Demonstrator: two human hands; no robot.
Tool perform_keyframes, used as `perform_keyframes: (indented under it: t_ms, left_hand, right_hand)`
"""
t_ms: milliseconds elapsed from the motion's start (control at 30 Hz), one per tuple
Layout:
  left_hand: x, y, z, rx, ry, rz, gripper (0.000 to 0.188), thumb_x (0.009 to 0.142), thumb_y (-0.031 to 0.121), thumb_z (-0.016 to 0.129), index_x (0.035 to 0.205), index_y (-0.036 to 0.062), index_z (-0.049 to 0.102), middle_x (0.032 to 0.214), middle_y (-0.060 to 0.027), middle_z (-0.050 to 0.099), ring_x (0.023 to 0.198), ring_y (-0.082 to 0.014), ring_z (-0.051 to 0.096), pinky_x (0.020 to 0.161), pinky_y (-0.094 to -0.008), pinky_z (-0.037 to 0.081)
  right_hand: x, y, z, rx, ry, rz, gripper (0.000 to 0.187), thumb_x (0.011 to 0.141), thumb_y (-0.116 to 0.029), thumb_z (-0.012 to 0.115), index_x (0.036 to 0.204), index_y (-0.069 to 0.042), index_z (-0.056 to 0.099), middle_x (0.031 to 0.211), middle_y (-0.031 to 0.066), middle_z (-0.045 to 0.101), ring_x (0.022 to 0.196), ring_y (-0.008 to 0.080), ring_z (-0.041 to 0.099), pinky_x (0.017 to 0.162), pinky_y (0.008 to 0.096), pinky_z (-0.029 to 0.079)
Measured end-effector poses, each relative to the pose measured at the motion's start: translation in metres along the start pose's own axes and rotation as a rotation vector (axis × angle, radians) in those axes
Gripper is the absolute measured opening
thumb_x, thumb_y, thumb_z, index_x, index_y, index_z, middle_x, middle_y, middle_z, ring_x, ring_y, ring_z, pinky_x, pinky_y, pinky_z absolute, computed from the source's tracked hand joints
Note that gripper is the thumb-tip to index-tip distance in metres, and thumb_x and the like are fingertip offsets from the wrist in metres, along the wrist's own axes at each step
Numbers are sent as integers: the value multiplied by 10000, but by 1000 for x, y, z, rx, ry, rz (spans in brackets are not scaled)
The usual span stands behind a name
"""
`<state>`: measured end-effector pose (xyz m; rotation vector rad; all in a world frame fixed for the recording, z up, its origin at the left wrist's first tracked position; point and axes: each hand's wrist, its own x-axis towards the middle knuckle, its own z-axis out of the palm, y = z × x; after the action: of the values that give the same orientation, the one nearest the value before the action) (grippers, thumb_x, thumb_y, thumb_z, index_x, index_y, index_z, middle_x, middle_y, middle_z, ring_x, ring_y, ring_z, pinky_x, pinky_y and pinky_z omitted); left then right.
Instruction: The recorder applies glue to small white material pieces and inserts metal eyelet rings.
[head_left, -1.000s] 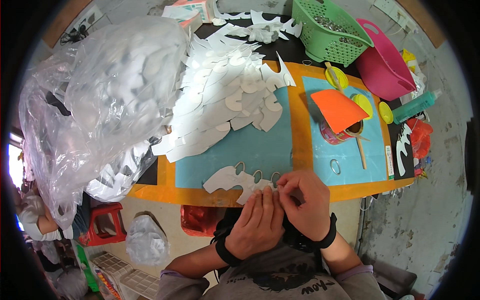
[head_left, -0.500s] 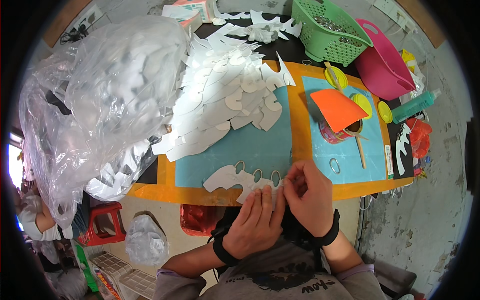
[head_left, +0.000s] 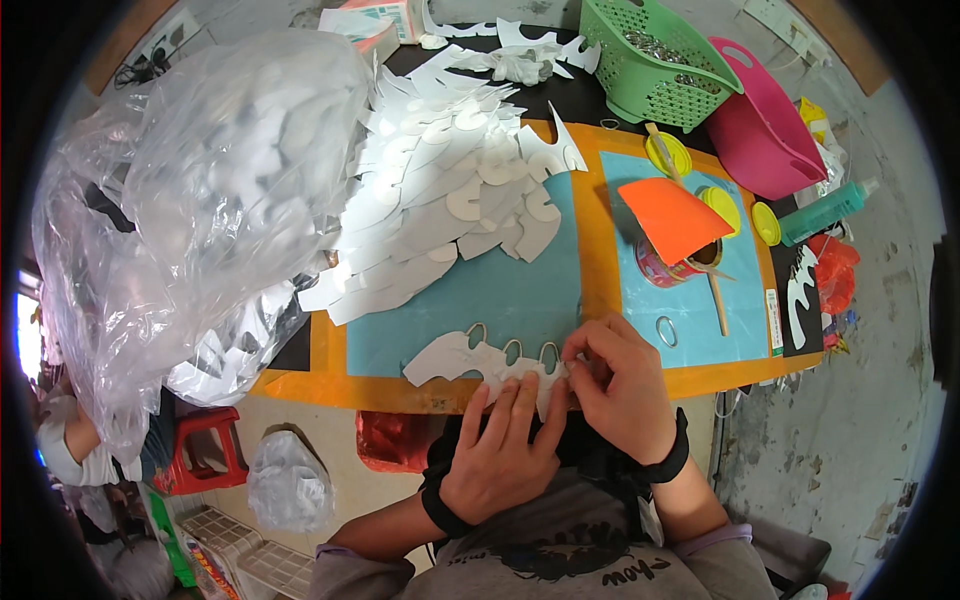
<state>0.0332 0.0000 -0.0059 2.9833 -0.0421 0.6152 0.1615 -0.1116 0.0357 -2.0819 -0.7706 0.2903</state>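
Note:
A white wavy-edged cut-out piece (head_left: 437,362) lies along the near edge of the table. Three metal rings (head_left: 514,351) stand up from the notches in its upper edge. My left hand (head_left: 505,455) rests on the piece with its fingers stretched out, pressing it against the table edge. Beside it, at the piece's right end, my right hand (head_left: 625,390) is closed in a pinch. What its fingertips hold is hidden. Farther back lies a big heap of similar white cut-outs (head_left: 430,215). A loose metal ring (head_left: 667,331) is on the blue sheet to the right.
A large clear plastic bag (head_left: 240,150) of white pieces fills the left. An orange card (head_left: 675,218) sits on an open tin (head_left: 665,268) at right. Behind stand a green basket (head_left: 655,95) of metal rings and a pink basket (head_left: 765,140). A green bottle (head_left: 825,213) lies at the right edge.
My right hand's pinching fingers have shifted slightly at the piece's right end. My left hand stays on the piece, with its fingers slightly more spread. The whole view has moved a little.

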Motion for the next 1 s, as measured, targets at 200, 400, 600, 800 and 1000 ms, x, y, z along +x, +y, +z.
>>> perform_keyframes:
  t_ms: [200,400,600,800,1000]
  left_hand:
    - [1,0,-2,-63,-19,-11,591,695,264,603,1270,131,627,1258,-188,551,1111,-291,573,1079,-543,308]
    - [1,2,-3,-57,-50,-23,615,701,271,613,1300,136,599,1262,-193,545,1112,-298,573,1083,-546,305]
    - [3,3,-4,-42,-37,-15,566,696,262,612,1247,135,636,1250,-196,557,1107,-302,577,1088,-544,307]
    - [1,-2,-6,-132,-46,-25,548,687,218,605,1212,66,637,1252,-205,571,1115,-322,582,1100,-538,299]
    - [2,1,-6,-183,-7,-63,539,713,173,579,1209,-36,605,1231,-204,597,1121,-328,587,1110,-545,280]
  right_hand:
    - [-10,0,2,-163,77,-178,182,788,59,599,926,-53,637,877,114,577,718,309,628,605,350,500]
    - [-14,8,-17,-131,-23,-211,329,802,53,604,1096,-82,660,981,108,625,842,320,646,662,350,522]
    - [-12,13,-12,-134,22,-633,314,777,39,635,1090,10,641,998,124,623,912,337,598,767,384,490]
    - [-2,16,2,-68,131,-330,210,724,7,720,919,-25,646,975,114,604,895,317,568,728,379,471]
    - [-2,12,0,120,76,-222,129,754,4,715,823,-38,614,808,84,609,764,296,574,641,358,463]
